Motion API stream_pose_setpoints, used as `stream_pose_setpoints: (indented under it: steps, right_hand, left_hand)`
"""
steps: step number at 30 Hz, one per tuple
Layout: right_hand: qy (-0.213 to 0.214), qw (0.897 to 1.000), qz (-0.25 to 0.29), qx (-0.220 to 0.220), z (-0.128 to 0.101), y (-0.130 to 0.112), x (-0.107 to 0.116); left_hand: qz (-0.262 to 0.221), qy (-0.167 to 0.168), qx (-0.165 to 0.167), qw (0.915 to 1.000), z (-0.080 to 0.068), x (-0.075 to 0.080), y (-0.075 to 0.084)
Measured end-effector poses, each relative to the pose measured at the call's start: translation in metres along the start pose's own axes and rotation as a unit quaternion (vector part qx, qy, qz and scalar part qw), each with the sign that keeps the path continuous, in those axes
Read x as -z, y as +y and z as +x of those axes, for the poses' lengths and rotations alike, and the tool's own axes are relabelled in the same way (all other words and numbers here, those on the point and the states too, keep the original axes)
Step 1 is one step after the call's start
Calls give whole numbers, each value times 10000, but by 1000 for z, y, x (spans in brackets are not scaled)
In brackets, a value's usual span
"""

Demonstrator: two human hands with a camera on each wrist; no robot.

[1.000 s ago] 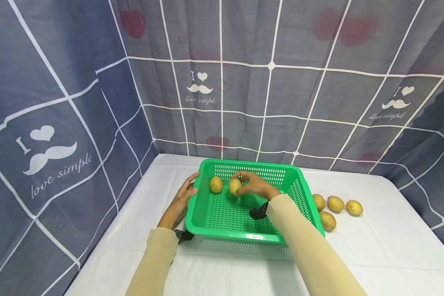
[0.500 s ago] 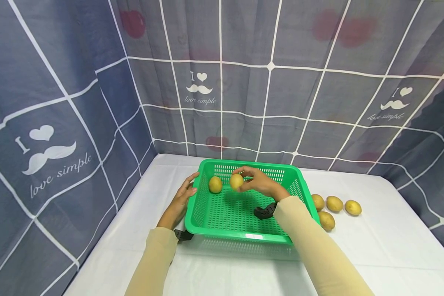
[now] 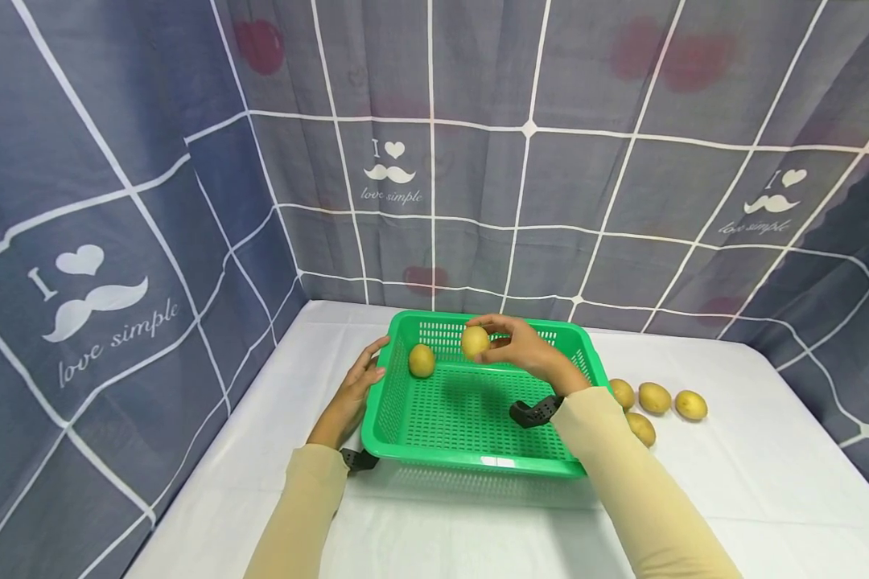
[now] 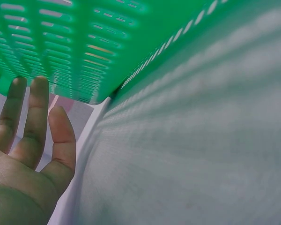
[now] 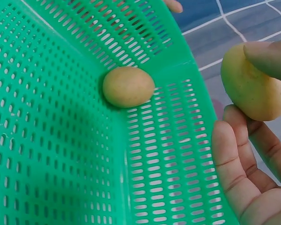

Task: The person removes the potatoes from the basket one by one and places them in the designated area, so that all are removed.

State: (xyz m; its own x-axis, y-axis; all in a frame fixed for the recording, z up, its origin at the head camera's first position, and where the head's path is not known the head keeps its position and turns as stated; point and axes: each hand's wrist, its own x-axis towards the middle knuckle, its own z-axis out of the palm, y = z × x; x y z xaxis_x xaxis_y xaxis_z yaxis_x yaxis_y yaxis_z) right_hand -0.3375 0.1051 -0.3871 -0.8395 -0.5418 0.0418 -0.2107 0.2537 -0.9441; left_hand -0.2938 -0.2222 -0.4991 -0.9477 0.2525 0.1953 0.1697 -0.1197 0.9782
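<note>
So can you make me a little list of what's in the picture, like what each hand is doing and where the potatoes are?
Right hand: pinches a potato above the basket
Left hand: straight fingers rest on the basket's left wall
In basket: one potato in the far left corner
On table: four potatoes right of the basket
Behind: checked curtain
</note>
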Motion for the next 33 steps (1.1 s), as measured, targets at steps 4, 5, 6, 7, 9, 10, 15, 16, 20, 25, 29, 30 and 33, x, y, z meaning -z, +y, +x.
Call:
stream_pose_setpoints:
  steps: [4, 5, 6, 7, 9, 10, 15, 16, 20, 25, 29, 30, 33]
  right_hand:
    - [40, 9999, 52, 149, -6, -4, 6]
    - [54, 9998, 68, 172, -7, -5, 7]
    - [69, 9998, 85, 189, -9, -6, 8]
    - [88, 9997, 105, 198, -10, -7, 9]
    - [128, 9996, 77, 219, -13, -10, 12]
    - [146, 9996, 49, 230, -14, -11, 13]
    - [198, 9992, -44, 349, -23, -18, 18]
    - [214, 9990, -49, 381, -25, -19, 18]
    - [262, 9981, -78, 555, -33, -23, 22]
    - [287, 9973, -23, 678, -41, -26, 25]
    - [358, 9968, 53, 713, -50, -24, 30]
    - [372, 9965, 68, 740, -52, -23, 31]
    - [425, 9956, 124, 827, -60, -20, 35]
  left_hand:
    - [-2, 12, -10, 10000, 1, 0, -1]
    - [7, 8, -19, 10000, 0, 0, -1]
    - [1, 5, -32, 10000, 0, 0, -1]
    - [-6, -1, -35, 10000, 0, 0, -1]
    - [-22, -22, -50, 10000, 0, 1, -2]
    - [-18, -29, -59, 10000, 0, 1, -1]
    - [-25, -38, -45, 10000, 0, 1, -1]
    - [-23, -34, -45, 10000, 0, 1, -1]
    - [-22, -7, -69, 10000, 0, 0, 0]
    - [-25, 3, -74, 10000, 1, -1, -1]
    - [-53, -12, -75, 10000, 0, 0, -1]
    - [-37, 1, -78, 10000, 0, 0, -1]
    - [-40, 15, -87, 10000, -1, 0, 0]
